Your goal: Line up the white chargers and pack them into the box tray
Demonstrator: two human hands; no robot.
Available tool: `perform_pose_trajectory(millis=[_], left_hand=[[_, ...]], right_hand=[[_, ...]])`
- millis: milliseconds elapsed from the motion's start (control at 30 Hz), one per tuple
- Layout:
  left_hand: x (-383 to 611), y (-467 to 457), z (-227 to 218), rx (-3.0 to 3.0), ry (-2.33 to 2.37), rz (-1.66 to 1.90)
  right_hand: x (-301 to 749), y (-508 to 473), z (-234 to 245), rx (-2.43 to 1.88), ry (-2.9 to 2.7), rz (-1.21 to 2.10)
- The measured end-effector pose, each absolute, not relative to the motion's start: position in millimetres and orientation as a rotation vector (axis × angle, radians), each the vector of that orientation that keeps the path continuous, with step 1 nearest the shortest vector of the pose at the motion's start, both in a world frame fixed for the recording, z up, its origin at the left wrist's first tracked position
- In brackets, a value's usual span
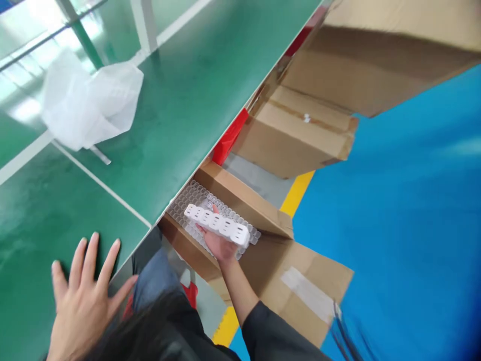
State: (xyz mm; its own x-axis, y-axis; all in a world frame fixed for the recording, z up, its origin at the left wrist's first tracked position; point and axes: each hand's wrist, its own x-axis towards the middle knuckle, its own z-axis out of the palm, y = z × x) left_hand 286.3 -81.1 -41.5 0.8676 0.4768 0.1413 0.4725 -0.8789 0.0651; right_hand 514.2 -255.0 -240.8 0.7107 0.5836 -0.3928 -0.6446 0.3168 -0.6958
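Observation:
My left hand point(84, 303) rests flat on the green tabletop point(188, 90) near its edge, fingers spread and holding nothing. Down beside the table, my right hand point(221, 245) grips a row of white socket blocks point(216, 223), with dark slots on the face turned up. That row is tilted over an open cardboard box point(315, 265), and most of my fingers are hidden beneath it. Inside the box lie many small white pieces point(188, 198) packed in close rows. One flap of this box is folded outward and carries a strip of pale tape.
A crumpled white plastic bag point(93, 103) lies on the table at upper left. Two more cardboard boxes point(293, 130) stand along the table edge, with red material point(231, 138) beside the nearer one. Blue floor point(406, 200) with a yellow line point(296, 190) runs alongside.

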Motion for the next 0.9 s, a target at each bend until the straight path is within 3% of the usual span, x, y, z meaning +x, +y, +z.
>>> perform_pose_trajectory(millis=[67, 167, 333, 667, 900], left_hand=[[279.5, -88.0, -44.3, 2.966, 0.855, 0.253], [270.4, -94.7, -26.2, 2.817, 0.578, 0.42], [225.0, -88.4, 22.9, 2.866, 0.284, 0.667], [45.9, -21.6, 17.1, 2.801, 0.736, 0.579], [-22.2, 2.0, 10.7, 2.748, 0.982, 0.415]], right_hand=[[486.4, -262.6, -188.1, -0.67, 0.001, 0.907], [442.9, -251.6, -125.6, -0.512, -0.065, 1.048], [362.0, -200.8, -69.4, -0.486, -0.239, 1.325], [213.0, -104.8, -45.5, -0.47, -0.47, 1.829], [197.7, -73.9, -45.9, -0.77, -0.521, 1.883]])
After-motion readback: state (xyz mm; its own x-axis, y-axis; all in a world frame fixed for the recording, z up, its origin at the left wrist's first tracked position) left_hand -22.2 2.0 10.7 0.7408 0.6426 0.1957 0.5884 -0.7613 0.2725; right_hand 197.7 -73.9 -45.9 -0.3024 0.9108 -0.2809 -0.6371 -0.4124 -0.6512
